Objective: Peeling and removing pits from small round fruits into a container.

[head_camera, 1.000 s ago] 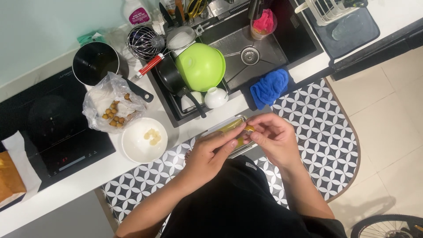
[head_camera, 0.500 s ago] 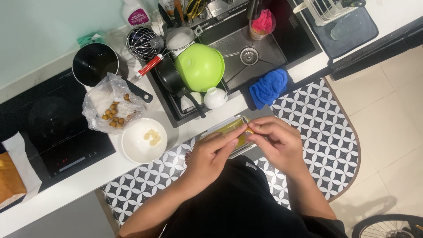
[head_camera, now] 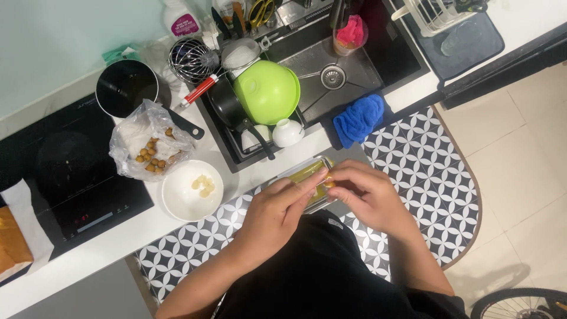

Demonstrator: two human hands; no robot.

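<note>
White worktop (head_camera: 147,227) runs along a kitchen wall, with a dark sink (head_camera: 331,65) far off and a patterned mat (head_camera: 425,159) on the floor. Both hands have stayed low over the small clear tray (head_camera: 307,180) at the near edge; only the fingers have shuffled a little. The left hand (head_camera: 277,212) and right hand (head_camera: 369,198) meet, fingers (head_camera: 339,177) curled tight, pinching a small yellow bit (head_camera: 328,184) over the tray. So the peeling goes on. A white bowl (head_camera: 192,190) of pale pieces and a bag of nuts (head_camera: 150,147) sit to the left.
</note>
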